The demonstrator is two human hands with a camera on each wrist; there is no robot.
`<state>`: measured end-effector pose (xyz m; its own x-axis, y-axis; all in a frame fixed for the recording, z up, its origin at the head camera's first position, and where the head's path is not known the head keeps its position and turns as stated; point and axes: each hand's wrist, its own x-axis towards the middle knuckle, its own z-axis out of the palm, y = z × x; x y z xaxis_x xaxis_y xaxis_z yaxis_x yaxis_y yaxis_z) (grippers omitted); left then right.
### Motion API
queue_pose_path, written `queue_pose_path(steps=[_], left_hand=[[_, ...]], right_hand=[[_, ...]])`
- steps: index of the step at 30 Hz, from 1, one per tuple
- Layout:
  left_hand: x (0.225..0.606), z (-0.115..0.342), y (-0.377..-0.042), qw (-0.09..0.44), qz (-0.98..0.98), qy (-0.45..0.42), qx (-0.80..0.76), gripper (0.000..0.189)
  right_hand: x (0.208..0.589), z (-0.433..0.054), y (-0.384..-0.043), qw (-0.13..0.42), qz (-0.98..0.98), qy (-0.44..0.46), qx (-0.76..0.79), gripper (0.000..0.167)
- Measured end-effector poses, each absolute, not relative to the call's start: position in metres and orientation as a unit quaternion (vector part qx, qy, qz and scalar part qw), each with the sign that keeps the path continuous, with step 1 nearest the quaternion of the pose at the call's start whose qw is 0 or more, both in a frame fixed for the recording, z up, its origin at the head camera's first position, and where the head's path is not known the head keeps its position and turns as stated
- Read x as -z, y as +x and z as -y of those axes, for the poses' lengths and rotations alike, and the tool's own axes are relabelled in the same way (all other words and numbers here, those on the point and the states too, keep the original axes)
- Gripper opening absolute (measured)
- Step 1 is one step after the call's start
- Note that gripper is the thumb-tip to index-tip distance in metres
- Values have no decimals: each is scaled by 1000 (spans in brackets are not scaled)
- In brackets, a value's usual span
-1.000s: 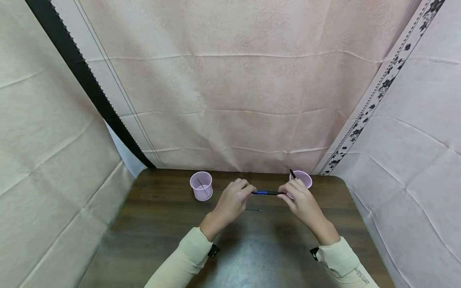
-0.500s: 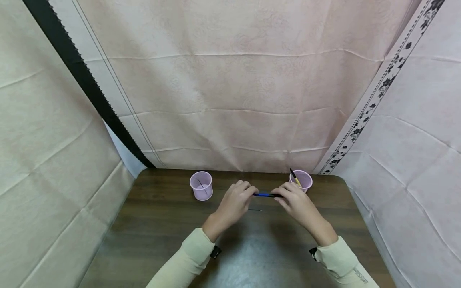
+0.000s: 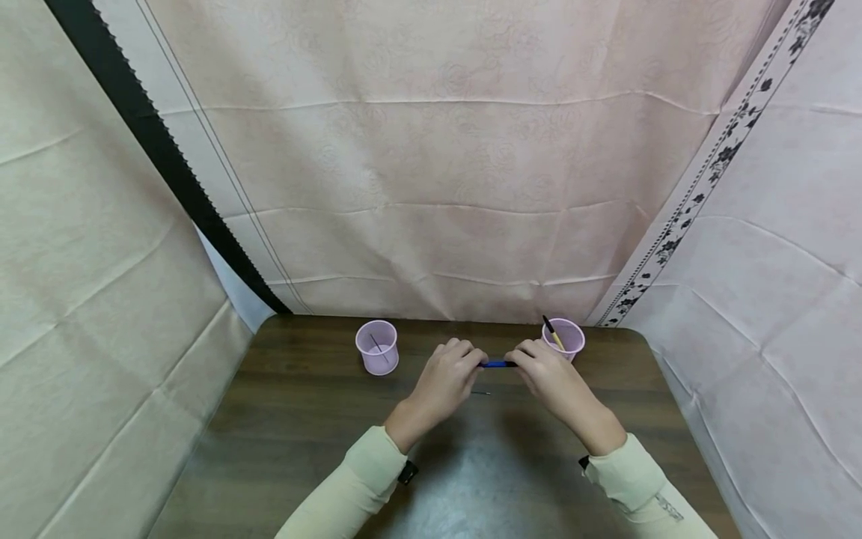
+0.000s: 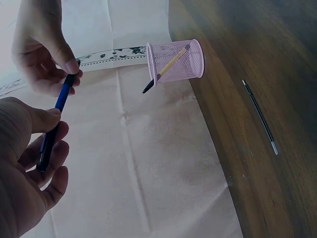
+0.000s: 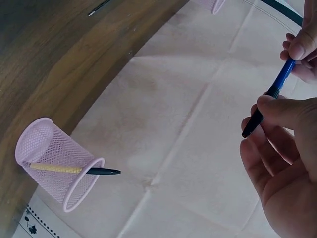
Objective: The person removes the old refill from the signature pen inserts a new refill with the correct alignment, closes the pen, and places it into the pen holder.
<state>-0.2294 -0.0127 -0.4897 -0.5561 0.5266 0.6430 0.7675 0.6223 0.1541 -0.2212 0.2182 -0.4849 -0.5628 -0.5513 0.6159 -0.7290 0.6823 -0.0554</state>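
A blue pen (image 3: 497, 364) with black ends is held level between both hands above the table. My left hand (image 3: 444, 382) pinches its clip end between thumb and fingers. My right hand (image 3: 555, 380) pinches the black tapered end, clear in the right wrist view, where the pen (image 5: 283, 78) slants between the hands. Below them a thin dark ink refill (image 4: 260, 116) with a pale end lies on the wood; in the head view my left hand partly covers it.
At the table's (image 3: 283, 419) back left stands a pink mesh cup (image 3: 376, 367) with a thin dark stick inside. A second pink mesh cup (image 4: 171, 74), behind my right hand, holds a yellow-and-black pen (image 5: 59, 168). Pale cloth (image 3: 431, 165) hangs along the back and sides.
The right hand has shifted left and the left hand slightly right, so the hands are closer and less of the pen shows between them. More of the yellow-and-black pen is uncovered.
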Motion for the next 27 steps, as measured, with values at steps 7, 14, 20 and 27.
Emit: queue_pose_path(steps=[7, 14, 20, 27], left_hand=[[489, 14, -230, 264, 866, -369, 211, 12], [486, 27, -235, 247, 880, -339, 222, 33], [488, 39, -240, 244, 889, -317, 223, 47], [496, 48, -243, 237, 898, -297, 220, 49]], right_hand=[[486, -221, -222, 277, 871, 370, -166, 27], [482, -231, -225, 264, 883, 350, -169, 27], [474, -245, -231, 255, 893, 339, -151, 28], [471, -262, -239, 281, 887, 343, -131, 28]])
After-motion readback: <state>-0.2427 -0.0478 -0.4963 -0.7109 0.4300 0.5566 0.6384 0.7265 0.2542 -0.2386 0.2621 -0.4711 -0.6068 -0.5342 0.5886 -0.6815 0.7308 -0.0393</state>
